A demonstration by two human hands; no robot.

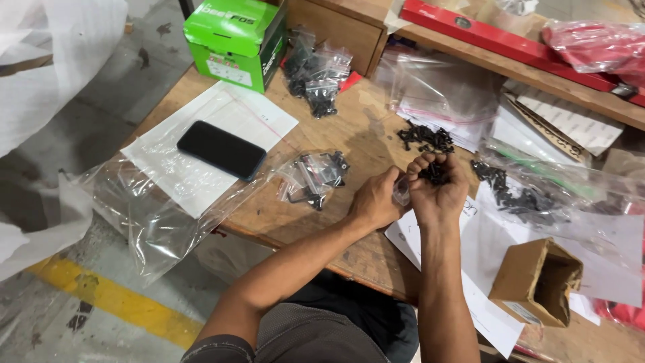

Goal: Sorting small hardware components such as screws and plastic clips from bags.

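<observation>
right hand [438,188] raised palm-up, cupped around black screws [433,173] | left hand [376,200] beside it, pinching small clear bag [401,191] | both above wooden table [336,128], near loose screw pile [424,138]

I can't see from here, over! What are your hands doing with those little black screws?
Right hand cupped, full of black screws. Left hand pinching a small clear bag beside it. Loose screw pile just beyond, nothing blocking.

Even, fairly bright light; soft shadows and glare on plastic bags [168,215]; edges perhaps slightly stretched.
</observation>
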